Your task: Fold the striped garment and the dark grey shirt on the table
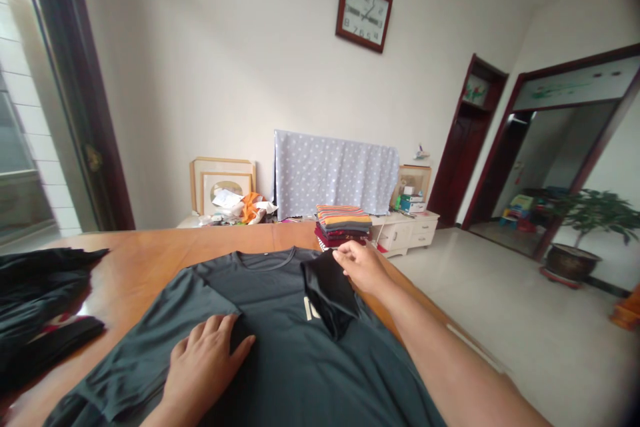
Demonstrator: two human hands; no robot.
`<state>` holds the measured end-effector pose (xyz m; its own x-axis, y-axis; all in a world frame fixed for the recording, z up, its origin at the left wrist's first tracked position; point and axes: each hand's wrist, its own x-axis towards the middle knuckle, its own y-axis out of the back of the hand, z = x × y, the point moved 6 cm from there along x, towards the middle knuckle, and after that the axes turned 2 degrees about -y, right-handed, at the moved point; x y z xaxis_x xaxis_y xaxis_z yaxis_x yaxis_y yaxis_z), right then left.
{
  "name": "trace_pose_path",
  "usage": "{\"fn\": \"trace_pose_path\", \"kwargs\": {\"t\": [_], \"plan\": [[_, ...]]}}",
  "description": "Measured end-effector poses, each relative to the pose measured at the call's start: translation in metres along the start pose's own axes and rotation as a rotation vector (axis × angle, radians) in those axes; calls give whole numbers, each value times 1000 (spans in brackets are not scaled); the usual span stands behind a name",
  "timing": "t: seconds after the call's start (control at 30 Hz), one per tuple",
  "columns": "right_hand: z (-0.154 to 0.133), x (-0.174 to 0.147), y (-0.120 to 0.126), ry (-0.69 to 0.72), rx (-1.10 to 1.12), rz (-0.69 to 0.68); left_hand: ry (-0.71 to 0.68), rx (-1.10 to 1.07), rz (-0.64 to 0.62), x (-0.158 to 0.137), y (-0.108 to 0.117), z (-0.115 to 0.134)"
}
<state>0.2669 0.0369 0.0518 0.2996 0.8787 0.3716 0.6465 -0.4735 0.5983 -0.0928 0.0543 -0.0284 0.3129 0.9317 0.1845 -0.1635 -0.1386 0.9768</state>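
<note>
A dark T-shirt [280,347] lies spread on the wooden table, its neckline at the far side. Pale lettering on its chest is partly covered by the right sleeve [327,290], which is folded inward. My right hand [363,267] pinches that sleeve near the shoulder, thumb and fingers together. On the left part of the shirt, my left hand [205,353] rests flat with its fingers stretched out, beside the left sleeve. The shirt's lower hem is out of view.
Dark clothes [40,307] lie heaped on the table's left side. A stack of folded clothes [343,223] stands at the far edge of the wooden table [165,243]. Beyond are a white cabinet [423,233] and a dotted cloth [335,177]. A potted plant [573,260] stands on the right.
</note>
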Motion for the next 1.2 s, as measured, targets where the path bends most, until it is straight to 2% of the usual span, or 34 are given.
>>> {"fn": "trace_pose_path", "kwargs": {"t": [0.1,0.27,0.4,0.5,0.63,0.73,0.8,0.9,1.1,1.2], "plan": [[-6,-13,4,-13,-21,18,-4,-8,-3,-1,1,1],[2,-36,4,-52,-114,-15,-10,-28,8,-1,2,2],[3,-49,-14,-48,-211,-84,-11,-38,15,-3,3,2],[1,-57,-33,15,-313,-93,-9,-41,14,-4,4,2],[6,-74,-63,120,-434,-247,-5,-52,13,-4,4,0],[4,-82,-65,108,-391,-247,-8,-60,25,-4,3,-1],[-13,-87,-56,99,-271,-188,-6,-67,28,-4,3,-2],[-65,-111,-37,80,53,-196,3,-81,21,-7,4,-1],[-190,-211,7,57,650,-565,36,-92,22,-16,9,4],[-219,-241,15,131,773,-692,33,-93,31,-21,13,7]]}}
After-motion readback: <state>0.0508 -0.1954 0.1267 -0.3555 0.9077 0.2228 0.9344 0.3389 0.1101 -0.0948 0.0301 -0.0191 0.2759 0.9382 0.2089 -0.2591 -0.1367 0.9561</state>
